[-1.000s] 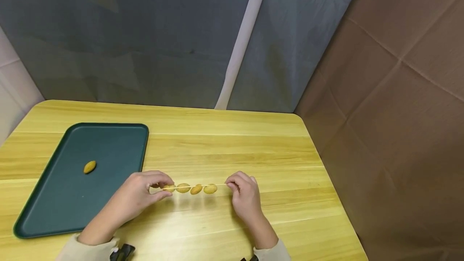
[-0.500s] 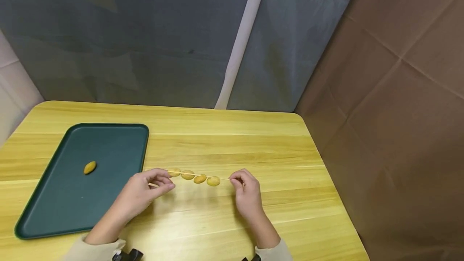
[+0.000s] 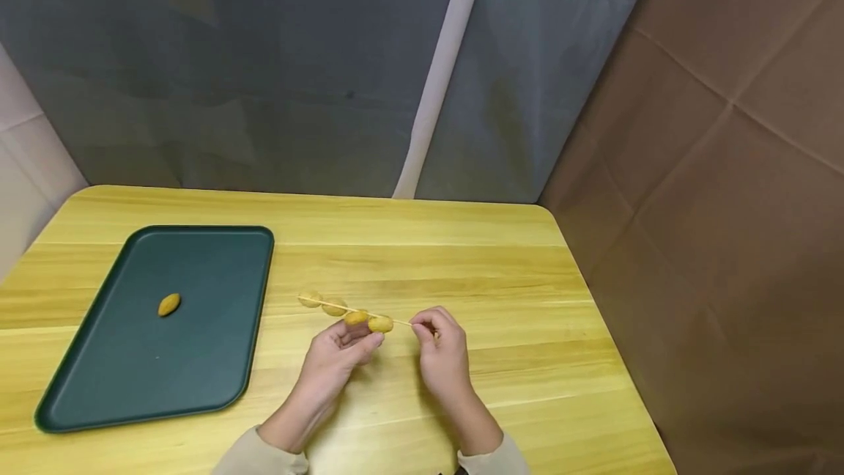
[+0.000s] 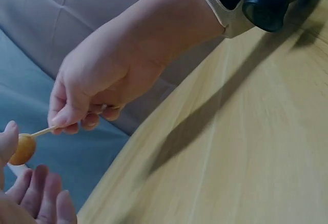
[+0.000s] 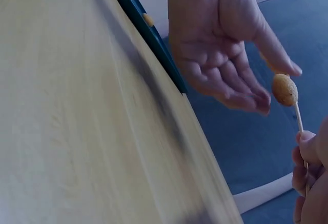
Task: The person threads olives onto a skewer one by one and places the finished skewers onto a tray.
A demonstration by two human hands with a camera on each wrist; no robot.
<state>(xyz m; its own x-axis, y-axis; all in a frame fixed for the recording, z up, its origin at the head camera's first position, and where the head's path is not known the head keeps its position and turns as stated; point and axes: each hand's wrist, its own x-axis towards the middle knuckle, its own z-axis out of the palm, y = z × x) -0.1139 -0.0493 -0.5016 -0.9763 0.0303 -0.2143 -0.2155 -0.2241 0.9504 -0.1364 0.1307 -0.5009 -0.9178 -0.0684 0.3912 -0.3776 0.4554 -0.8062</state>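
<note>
Thumb and fingertips of my right hand [image 3: 445, 354] pinch the bare end of a thin wooden skewer [image 3: 402, 323] above the table. Several golden-brown oval food pieces [image 3: 380, 324] are threaded along it, its far end pointing up and left in the head view. My left hand [image 3: 330, 369] is under the pieces nearest the right hand, palm turned up. In the right wrist view the left hand [image 5: 220, 44] has its fingers extended and its thumb tip right at the end piece [image 5: 284, 89]. The left wrist view shows the right hand [image 4: 107, 80] gripping the skewer.
A dark green tray [image 3: 204, 262] lies on the left of the wooden table [image 3: 527, 387], with one similar oval piece [image 3: 168, 305] on it. Grey cloth [image 3: 297, 94] hangs behind the table, and brown cloth [image 3: 725, 240] stands along the right side.
My left hand has left the skewer's far left end and moved right, under the pieces near my right hand. The skewer's left end has tilted upward. The right hand stays about where it was.
</note>
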